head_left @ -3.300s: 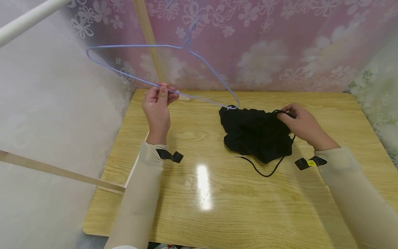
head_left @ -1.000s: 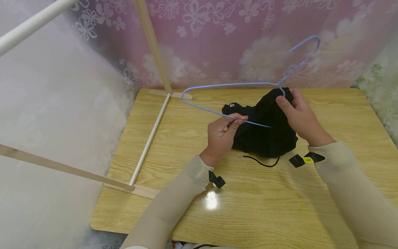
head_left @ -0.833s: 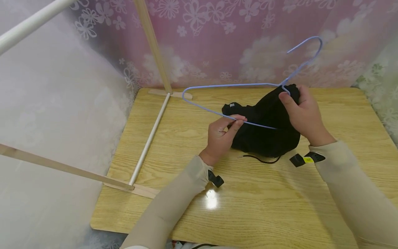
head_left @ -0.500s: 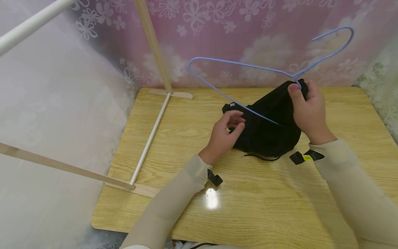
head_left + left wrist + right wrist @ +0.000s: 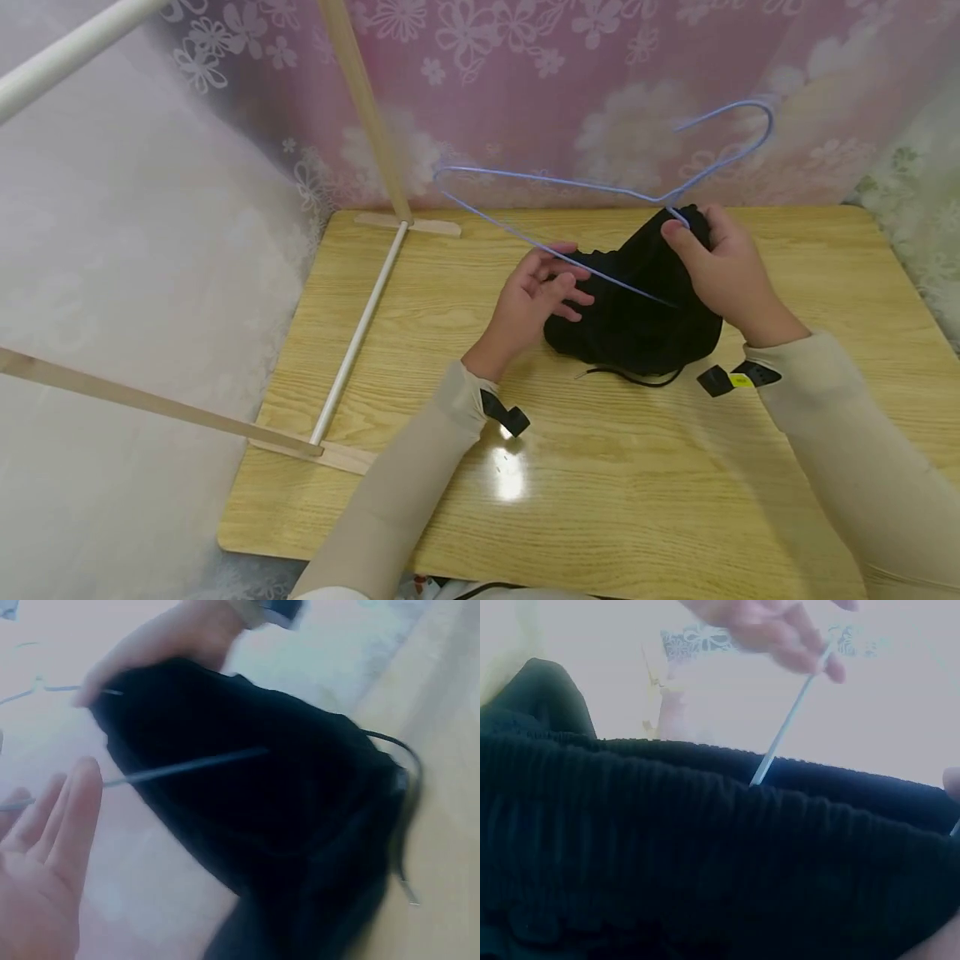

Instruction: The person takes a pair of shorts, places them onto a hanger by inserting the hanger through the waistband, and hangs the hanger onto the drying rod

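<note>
A blue wire hanger (image 5: 536,177) has its right end inside the opening of black drawstring shorts (image 5: 637,333). My right hand (image 5: 723,262) pinches the gathered waistband together with the hanger's right shoulder, thumb on the near side. The hook points up above it. At the hanger's lower bar, my left hand (image 5: 532,296) has loosely spread fingers touching or just beside the wire, not gripping it. In the left wrist view the bar (image 5: 187,765) passes behind the straight fingers into the dark cloth. The right wrist view shows the ribbed waistband (image 5: 705,787) close up. The hanger's inserted end is hidden.
A wooden rack with a white lower rod (image 5: 360,333) and an upper white pole (image 5: 75,58) stands on the left. Everything sits on a wooden table (image 5: 600,483). The drawstring (image 5: 630,380) trails on the tabletop. A pink floral curtain (image 5: 525,92) hangs behind.
The hanger moved right and its end went into the shorts. My right hand shifted to the waistband and wire. My left hand let go of the lower bar and spread its fingers.
</note>
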Demonstrator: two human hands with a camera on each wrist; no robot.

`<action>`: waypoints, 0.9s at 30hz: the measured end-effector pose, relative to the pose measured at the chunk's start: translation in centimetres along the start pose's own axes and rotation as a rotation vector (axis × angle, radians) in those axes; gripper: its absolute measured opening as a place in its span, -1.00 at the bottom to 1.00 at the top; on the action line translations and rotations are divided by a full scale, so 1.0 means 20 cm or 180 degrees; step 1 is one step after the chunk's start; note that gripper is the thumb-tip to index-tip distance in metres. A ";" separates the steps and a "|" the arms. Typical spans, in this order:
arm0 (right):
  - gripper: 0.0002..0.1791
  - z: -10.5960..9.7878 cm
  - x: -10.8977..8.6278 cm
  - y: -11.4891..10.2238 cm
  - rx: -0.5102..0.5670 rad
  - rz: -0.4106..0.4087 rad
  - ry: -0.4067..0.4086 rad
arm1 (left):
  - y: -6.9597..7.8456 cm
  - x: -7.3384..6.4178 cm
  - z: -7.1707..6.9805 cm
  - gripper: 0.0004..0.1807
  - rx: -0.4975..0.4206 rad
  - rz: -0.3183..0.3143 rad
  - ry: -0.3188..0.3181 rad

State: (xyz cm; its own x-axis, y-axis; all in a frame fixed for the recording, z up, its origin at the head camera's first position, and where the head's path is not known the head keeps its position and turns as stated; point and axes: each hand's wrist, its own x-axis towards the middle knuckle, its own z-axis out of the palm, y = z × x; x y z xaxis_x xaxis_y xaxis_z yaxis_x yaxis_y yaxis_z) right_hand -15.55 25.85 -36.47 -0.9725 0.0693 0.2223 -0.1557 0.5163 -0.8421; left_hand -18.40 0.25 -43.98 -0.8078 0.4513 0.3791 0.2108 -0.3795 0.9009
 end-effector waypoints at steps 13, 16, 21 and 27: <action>-0.41 0.01 -0.01 0.04 -0.0753 0.0198 -0.0414 | 0.26 0.00 -0.17 -0.50 -0.1510 0.0940 0.0685; -0.38 -0.02 0.00 0.06 -0.0851 0.0223 -0.0411 | 0.28 -0.03 -0.29 -0.69 -0.1017 0.0952 0.0745; -0.42 -0.06 0.01 0.10 -0.0984 0.0153 -0.0375 | 0.33 -0.06 -0.43 -0.80 0.1173 0.0671 0.0501; -0.46 -0.03 0.02 0.09 -0.1067 0.0094 -0.0471 | 0.35 -0.06 -0.40 -0.69 0.2853 0.0164 -0.0067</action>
State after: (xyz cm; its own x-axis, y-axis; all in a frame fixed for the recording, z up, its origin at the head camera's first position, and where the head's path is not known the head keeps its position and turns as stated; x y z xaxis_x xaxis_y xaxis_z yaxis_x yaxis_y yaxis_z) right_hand -16.08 27.39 -37.57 -0.9941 -0.0232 0.1062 -0.0857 0.7688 -0.6338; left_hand -20.31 -9.49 -39.76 -0.7771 0.4693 0.4195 0.6042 0.3692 0.7062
